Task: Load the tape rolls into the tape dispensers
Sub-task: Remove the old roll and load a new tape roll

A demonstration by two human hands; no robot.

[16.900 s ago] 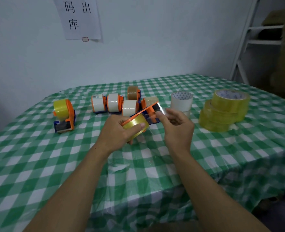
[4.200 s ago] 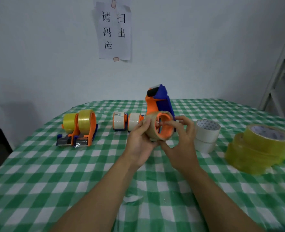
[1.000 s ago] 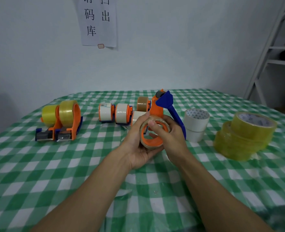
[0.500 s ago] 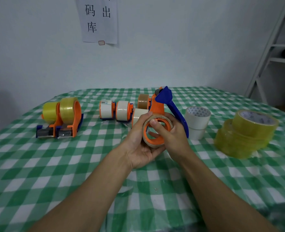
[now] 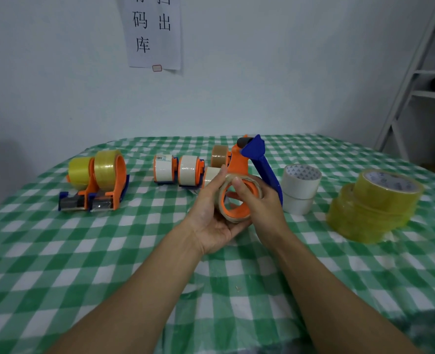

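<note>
Left hand point(image 5: 212, 221) cups tan tape roll point(image 5: 237, 198) on orange dispenser point(image 5: 247, 164) hub; right hand point(image 5: 260, 203) pinches rim; roll likely light, stiff, slick film – grip by edges

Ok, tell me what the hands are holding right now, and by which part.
Both hold the tape dispenser. The left hand cups the tape roll on its wheel from below; the right hand grips the wheel's rim, thumb across the orange hub.
</note>
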